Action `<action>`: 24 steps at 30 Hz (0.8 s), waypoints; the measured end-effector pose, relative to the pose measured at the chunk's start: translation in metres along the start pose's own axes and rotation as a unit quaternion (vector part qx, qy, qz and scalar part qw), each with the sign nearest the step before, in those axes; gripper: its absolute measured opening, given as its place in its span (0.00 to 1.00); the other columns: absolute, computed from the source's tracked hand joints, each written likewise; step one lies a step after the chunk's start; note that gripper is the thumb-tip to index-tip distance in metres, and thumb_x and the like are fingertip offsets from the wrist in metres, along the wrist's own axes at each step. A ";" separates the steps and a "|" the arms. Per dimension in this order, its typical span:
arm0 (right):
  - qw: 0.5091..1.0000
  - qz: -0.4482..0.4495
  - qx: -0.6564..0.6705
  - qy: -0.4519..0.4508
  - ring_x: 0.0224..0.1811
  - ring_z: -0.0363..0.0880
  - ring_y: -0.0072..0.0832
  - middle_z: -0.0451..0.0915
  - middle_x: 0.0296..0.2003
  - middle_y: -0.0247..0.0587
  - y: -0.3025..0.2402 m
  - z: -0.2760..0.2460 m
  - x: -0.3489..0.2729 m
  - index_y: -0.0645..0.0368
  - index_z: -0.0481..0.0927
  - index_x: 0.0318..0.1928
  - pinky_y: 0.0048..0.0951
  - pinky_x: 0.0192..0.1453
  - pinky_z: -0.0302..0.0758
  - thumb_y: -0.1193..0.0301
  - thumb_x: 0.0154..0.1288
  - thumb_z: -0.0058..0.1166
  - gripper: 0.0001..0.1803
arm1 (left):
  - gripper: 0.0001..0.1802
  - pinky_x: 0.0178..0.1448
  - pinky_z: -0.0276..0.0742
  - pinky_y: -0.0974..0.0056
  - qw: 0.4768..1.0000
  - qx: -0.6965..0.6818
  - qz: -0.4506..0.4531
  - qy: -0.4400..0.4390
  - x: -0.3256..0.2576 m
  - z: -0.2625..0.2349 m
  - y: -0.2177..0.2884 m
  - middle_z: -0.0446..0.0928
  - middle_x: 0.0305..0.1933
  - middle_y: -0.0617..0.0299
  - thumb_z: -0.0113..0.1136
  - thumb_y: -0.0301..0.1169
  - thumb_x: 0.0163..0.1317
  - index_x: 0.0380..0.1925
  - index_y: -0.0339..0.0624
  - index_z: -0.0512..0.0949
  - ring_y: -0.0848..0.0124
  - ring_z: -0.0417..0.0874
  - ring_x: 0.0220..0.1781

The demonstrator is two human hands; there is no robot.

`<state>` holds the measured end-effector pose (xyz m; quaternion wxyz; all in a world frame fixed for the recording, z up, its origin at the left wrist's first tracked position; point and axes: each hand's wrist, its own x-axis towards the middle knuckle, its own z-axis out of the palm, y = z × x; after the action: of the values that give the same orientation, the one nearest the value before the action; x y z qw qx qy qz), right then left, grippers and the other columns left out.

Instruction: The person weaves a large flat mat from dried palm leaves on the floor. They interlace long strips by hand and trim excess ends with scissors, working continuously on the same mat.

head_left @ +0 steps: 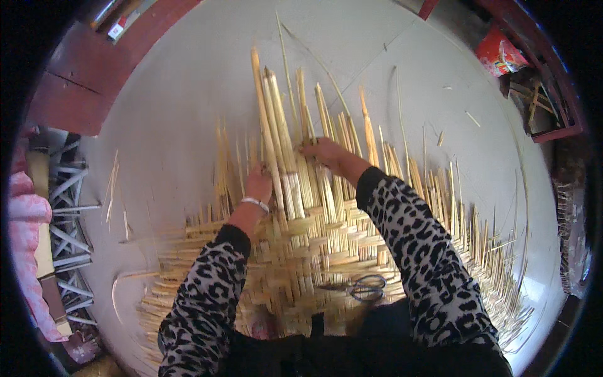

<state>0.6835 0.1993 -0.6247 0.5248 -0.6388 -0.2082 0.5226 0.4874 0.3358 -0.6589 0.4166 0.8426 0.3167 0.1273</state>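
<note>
A large woven mat of pale straw-coloured reed strips [295, 264] spreads before me, its loose strip ends pointing away from me. My left hand [259, 184] is closed at the lower left side of a few wider, upright reed strips [276, 125], which stand out above the others. On their right, my right hand [323, 152] pinches some narrower reed strips [303, 113], its fingertips partly hidden among them. Both forearms wear leopard-print sleeves. A pair of scissors [367, 287] with dark handles lies on the woven part, close to my body.
The mat rests on a smooth grey floor [182, 81] with a few stray strips. Dark red furniture [81, 69] stands at the far left, and a red bag [499, 53] sits at the far right. A white metal rack [72, 232] and pink cloth [28, 245] are on the left.
</note>
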 end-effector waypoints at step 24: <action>0.975 -0.218 0.031 0.033 0.38 0.77 0.23 0.80 0.34 0.33 -0.074 0.004 -0.063 0.62 0.81 0.49 0.26 0.45 0.74 0.64 0.63 0.62 0.18 | 0.16 0.50 0.77 0.56 0.965 0.045 -0.159 -0.202 0.007 -0.033 0.030 0.84 0.38 0.50 0.52 0.35 0.65 0.48 0.39 0.80 0.56 0.83 0.41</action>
<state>0.6784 0.1768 -0.5304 0.6521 -0.5782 -0.3087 0.3809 0.4896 0.3473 -0.6156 0.4481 0.8078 0.3610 -0.1282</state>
